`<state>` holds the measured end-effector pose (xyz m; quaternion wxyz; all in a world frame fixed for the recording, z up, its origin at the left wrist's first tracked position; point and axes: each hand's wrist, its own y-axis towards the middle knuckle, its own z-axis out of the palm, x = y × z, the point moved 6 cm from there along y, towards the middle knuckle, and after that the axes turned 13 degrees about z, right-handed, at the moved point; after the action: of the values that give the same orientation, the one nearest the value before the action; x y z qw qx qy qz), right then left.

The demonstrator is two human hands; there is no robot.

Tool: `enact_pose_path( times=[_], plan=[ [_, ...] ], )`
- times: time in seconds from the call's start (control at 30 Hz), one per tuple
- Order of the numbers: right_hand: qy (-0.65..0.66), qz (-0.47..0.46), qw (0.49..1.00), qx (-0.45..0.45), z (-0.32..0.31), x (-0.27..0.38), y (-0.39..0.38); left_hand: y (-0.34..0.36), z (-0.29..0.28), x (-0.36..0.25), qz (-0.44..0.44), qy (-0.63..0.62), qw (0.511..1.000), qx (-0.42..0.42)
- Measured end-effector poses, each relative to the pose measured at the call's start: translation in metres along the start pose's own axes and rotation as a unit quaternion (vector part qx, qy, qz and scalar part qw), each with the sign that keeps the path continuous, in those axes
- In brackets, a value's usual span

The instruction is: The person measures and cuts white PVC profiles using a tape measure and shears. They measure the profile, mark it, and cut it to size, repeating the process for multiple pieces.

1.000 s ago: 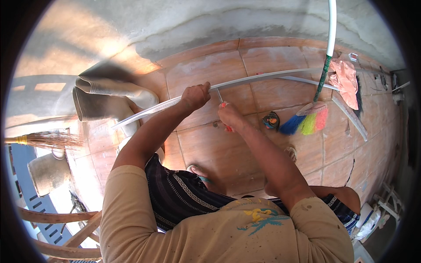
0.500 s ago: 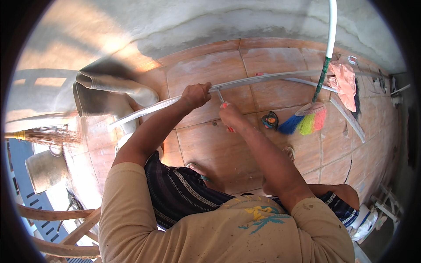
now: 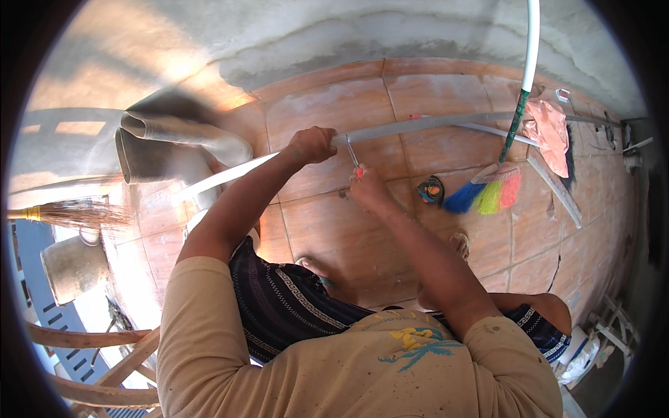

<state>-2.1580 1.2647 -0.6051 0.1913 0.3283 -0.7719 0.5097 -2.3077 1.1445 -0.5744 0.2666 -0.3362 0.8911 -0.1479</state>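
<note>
A long, thin pale metal strip (image 3: 411, 127) runs across the view from lower left to far right. My left hand (image 3: 313, 145) is closed around it left of its middle. Just right of that grip, the narrow metal jaws of red-handled snips (image 3: 353, 155) meet the strip's near edge. My right hand (image 3: 368, 189) is closed on the snips' handles, and its fingers cover most of them. A roll of dark and orange tape (image 3: 431, 189) lies on the floor to the right of my right hand.
Rubber boots (image 3: 198, 143) lie at the left beside a twig broom (image 3: 83, 214) and a bucket (image 3: 73, 270). To the right stand a multicoloured broom (image 3: 484, 195), a pink plastic bag (image 3: 548, 132) and a short metal strip (image 3: 555, 189). A plastered wall (image 3: 313, 42) bounds the tiled floor.
My right hand has shifted slightly, and more of the snips' metal jaws now shows apart. The strip's left part has turned a little and looks brighter. My left hand keeps its hold.
</note>
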Motion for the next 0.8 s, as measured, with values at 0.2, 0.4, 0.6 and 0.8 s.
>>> enact_pose_path(
  times=[0.2,0.4,0.6,0.8],
  plan=[
    [-0.045,0.020,0.999,-0.007,-0.001,-0.005,0.003,-0.002,0.005,-0.004,0.001,0.031,0.998,-0.047],
    [-0.055,-0.035,0.997,-0.047,-0.007,0.004,-0.006,0.000,-0.003,-0.008,-0.022,0.025,0.999,-0.018],
    [-0.050,-0.055,0.997,-0.039,-0.011,0.009,-0.013,0.007,-0.005,-0.001,-0.010,0.011,1.000,0.016],
    [-0.013,-0.073,0.996,-0.041,-0.011,-0.002,-0.013,0.011,0.003,0.003,0.033,0.020,0.999,0.018]
  ],
)
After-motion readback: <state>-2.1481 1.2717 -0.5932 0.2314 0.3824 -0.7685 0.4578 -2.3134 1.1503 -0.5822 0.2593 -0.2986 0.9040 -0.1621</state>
